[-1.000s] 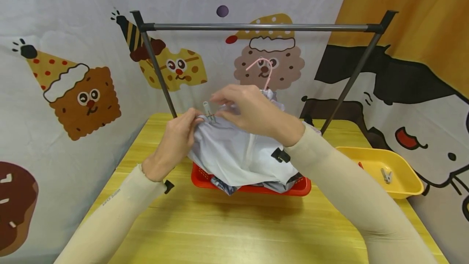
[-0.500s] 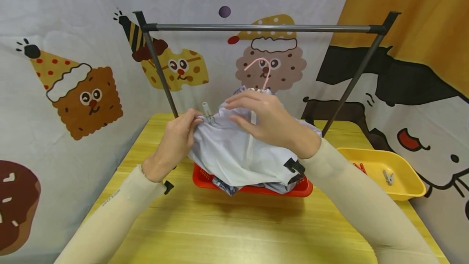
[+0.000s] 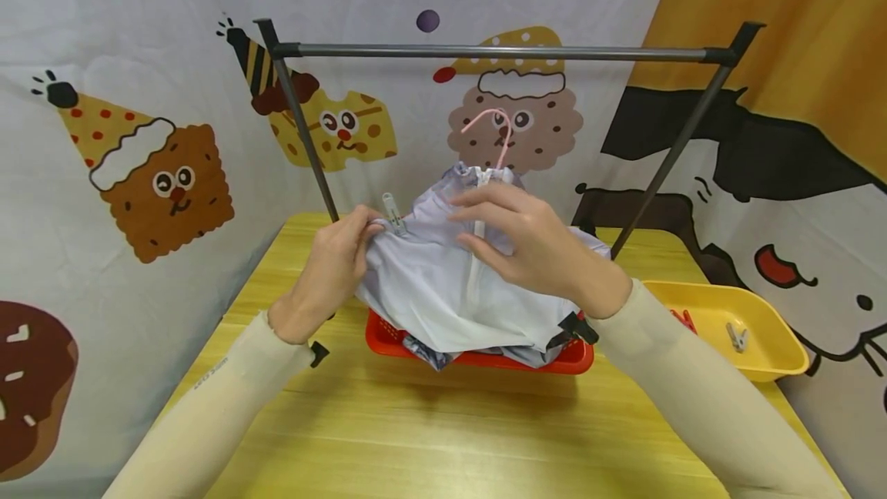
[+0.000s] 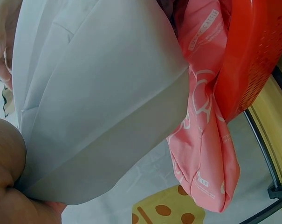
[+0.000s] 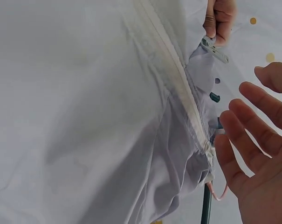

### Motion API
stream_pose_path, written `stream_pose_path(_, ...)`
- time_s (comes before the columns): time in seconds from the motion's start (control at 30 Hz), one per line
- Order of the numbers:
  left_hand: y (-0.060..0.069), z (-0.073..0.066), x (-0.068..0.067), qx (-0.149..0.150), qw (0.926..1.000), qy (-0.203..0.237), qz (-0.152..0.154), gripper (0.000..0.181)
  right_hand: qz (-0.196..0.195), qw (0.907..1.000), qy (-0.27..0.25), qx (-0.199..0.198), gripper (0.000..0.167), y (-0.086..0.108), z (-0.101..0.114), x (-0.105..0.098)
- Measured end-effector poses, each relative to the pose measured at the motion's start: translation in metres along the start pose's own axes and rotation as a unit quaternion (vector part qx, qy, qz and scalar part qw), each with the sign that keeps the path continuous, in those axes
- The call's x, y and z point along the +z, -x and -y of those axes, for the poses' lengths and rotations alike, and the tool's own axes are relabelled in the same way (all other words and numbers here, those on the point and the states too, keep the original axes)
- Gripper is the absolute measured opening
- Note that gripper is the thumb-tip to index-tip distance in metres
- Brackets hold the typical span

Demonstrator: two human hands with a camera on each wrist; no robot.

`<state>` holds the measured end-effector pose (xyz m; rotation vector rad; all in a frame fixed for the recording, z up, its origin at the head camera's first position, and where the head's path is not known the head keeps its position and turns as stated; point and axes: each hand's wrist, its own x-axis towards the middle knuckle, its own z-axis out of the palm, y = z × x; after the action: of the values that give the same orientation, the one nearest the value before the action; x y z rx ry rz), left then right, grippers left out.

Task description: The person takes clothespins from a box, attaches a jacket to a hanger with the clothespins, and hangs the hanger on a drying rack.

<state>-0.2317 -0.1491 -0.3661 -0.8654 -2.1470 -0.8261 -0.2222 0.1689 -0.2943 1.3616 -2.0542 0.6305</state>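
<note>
A pale lavender-white garment point(image 3: 436, 283) with a white zipper lies over a red basket point(image 3: 485, 360); the pink hanger hook point(image 3: 504, 125) rises from its collar. My left hand point(image 3: 331, 264) pinches the garment's upper left part. Beside those fingers a clear clothespin point(image 3: 393, 212) is clipped on the cloth. My right hand point(image 3: 543, 241) hovers over the zipper side with fingers spread and nothing held. In the right wrist view the same right hand point(image 5: 262, 149) is beside the collar, and the clothespin point(image 5: 214, 50) sits by the left fingertips.
A grey metal rack point(image 3: 499, 52) stands behind the basket. To the right, a yellow tray point(image 3: 769, 337) contains red clothespins point(image 3: 684, 319) and a grey one point(image 3: 738, 337). Pink cloth point(image 4: 206, 154) hangs from the basket in the left wrist view.
My right hand has moved right, away from the clothespin, uncovering the collar and zipper top. My left hand keeps its place and its pinch on the garment.
</note>
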Motion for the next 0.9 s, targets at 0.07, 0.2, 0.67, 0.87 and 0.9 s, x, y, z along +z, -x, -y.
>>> stream_pose_path(0.07,0.001,0.0,0.0,-0.004,1.0,0.0,0.001,0.004,-0.002,1.0,0.0,-0.001,0.033,0.004,0.0,-0.001)
stream_pose_path(0.2,0.002,0.0,-0.001,-0.009,1.0,-0.002,0.002,0.005,0.002,0.9998,0.005,0.017,0.033,0.013,-0.001,-0.005)
stream_pose_path(0.67,0.007,0.006,-0.001,-0.017,0.9998,-0.009,-0.004,0.004,-0.022,0.9984,0.013,0.05,0.035,0.047,-0.014,-0.021)
stream_pose_path(0.87,0.009,0.007,-0.002,-0.021,0.9997,-0.015,-0.002,0.006,-0.041,0.9969,0.022,0.064,0.037,0.063,-0.021,-0.031)
stream_pose_path(0.9,0.009,0.007,-0.003,-0.023,0.9996,-0.016,-0.002,0.006,-0.04,0.9966,0.022,0.069,0.037,0.067,-0.022,-0.032)
